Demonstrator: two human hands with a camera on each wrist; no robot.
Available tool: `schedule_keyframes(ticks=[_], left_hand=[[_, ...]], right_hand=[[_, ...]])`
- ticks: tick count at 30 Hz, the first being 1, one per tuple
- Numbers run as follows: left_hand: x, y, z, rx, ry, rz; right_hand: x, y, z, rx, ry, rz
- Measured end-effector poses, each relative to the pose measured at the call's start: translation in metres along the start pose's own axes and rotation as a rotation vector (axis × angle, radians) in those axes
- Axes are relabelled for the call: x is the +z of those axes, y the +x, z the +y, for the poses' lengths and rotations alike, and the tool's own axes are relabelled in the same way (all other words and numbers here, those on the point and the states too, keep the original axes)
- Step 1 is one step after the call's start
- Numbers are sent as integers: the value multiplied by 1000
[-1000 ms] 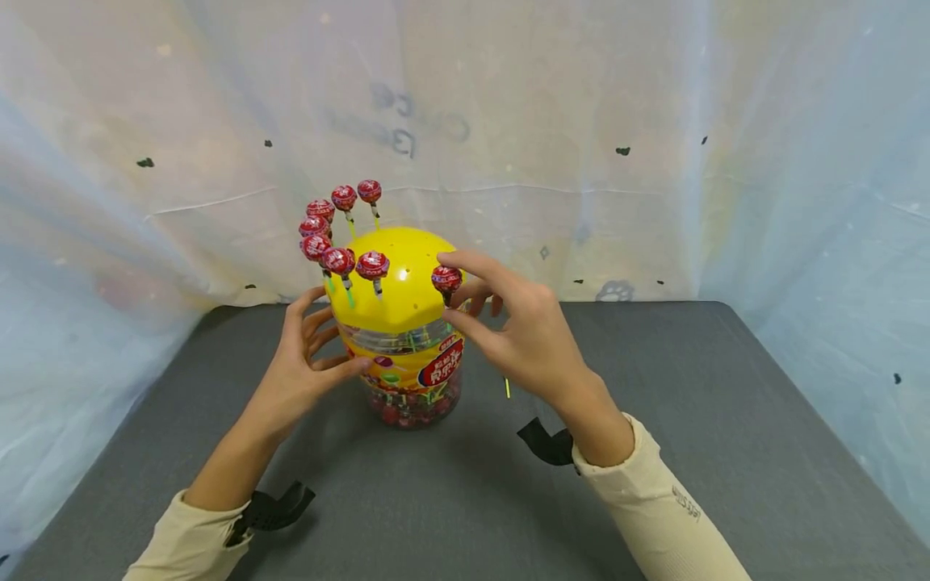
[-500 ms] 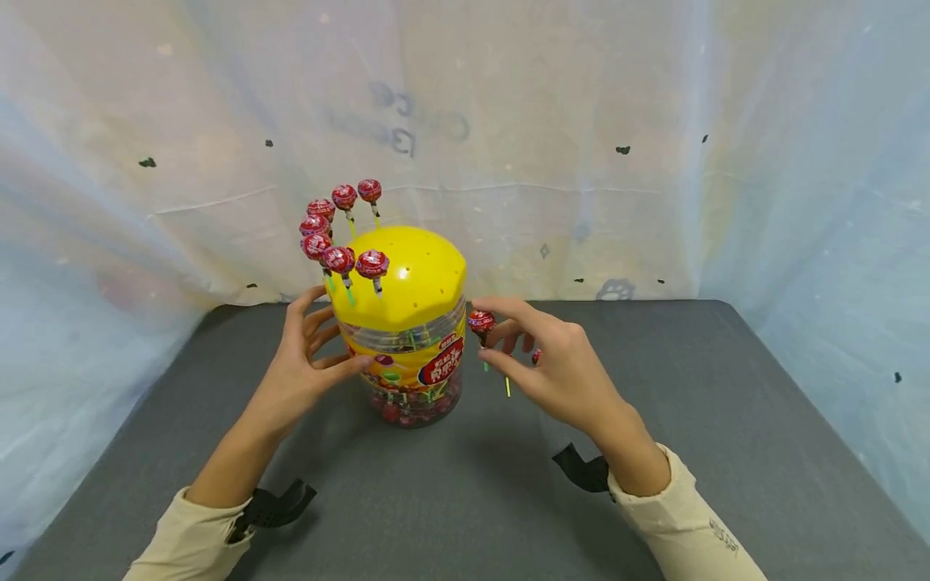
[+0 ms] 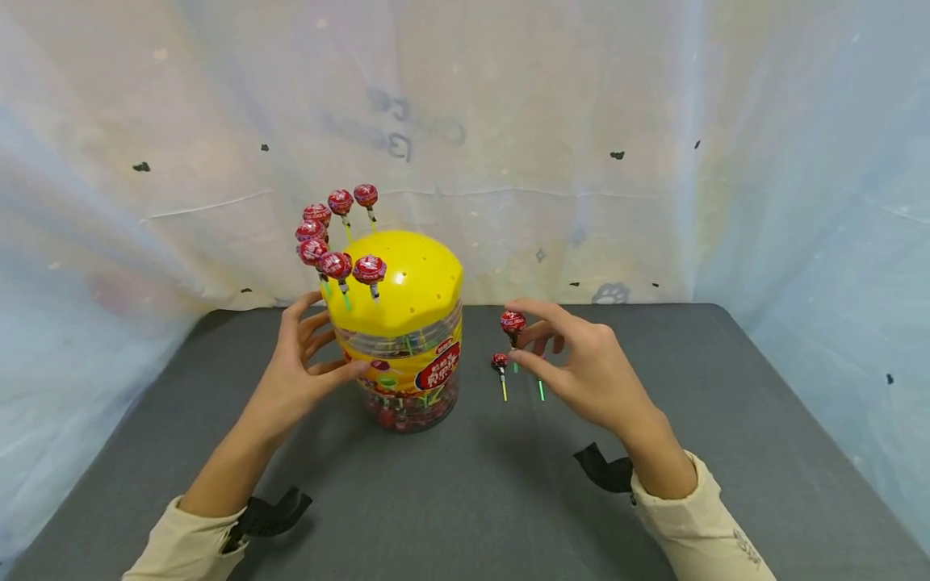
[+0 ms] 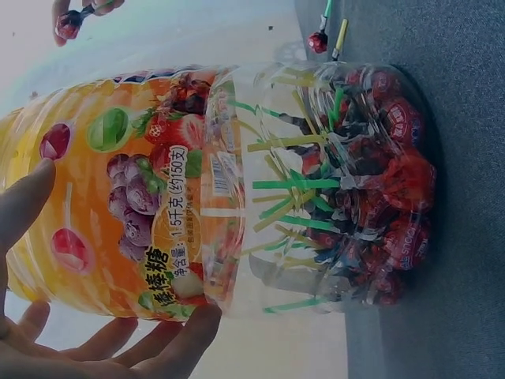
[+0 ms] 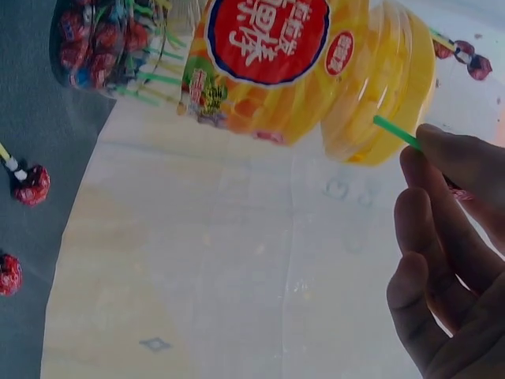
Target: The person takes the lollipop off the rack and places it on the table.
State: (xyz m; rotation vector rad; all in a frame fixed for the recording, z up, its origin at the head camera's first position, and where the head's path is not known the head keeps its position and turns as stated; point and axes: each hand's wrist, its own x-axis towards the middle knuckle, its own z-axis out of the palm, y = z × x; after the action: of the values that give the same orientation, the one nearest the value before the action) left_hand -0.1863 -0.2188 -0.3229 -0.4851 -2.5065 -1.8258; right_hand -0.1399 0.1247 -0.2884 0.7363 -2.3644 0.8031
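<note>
A clear plastic jar (image 3: 387,410) packed with red-wrapped lollipops stands on the table, its printed label (image 4: 118,197) wrapped around the middle. Its yellow lid (image 3: 425,274) has small holes, and several lollipops (image 3: 370,269) stand upright along its left side. My left hand (image 3: 294,379) holds the jar's left side, thumb on the label at the front. To the right of the jar, clear of the lid, my right hand (image 3: 581,371) pinches one red lollipop (image 3: 513,323) between thumb and forefinger. Its green stick (image 5: 394,130) sticks out past the fingertips in the right wrist view.
On the grey table (image 3: 450,508), a loose lollipop (image 3: 499,361) with a yellow stick lies just left of the right hand. Another loose one shows its green stick (image 3: 541,390), its head hidden by that hand. A pale hanging sheet (image 3: 523,161) stands behind.
My right hand has moved from beside the lid to the right and down, carrying the pinched lollipop. The loose lollipops have come into sight; my left hand stays on the jar.
</note>
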Motion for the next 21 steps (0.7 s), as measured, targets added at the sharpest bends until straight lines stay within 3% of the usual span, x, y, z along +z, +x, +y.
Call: schedule_keyframes(ticks=[11,21], left_hand=[[-3,-1,7,-53,19,-36],[-12,7,-3,26,-6,-49]], right_hand=[[1,-4,-10,52,-57,42],[-4,-5,1,90,-42,51]])
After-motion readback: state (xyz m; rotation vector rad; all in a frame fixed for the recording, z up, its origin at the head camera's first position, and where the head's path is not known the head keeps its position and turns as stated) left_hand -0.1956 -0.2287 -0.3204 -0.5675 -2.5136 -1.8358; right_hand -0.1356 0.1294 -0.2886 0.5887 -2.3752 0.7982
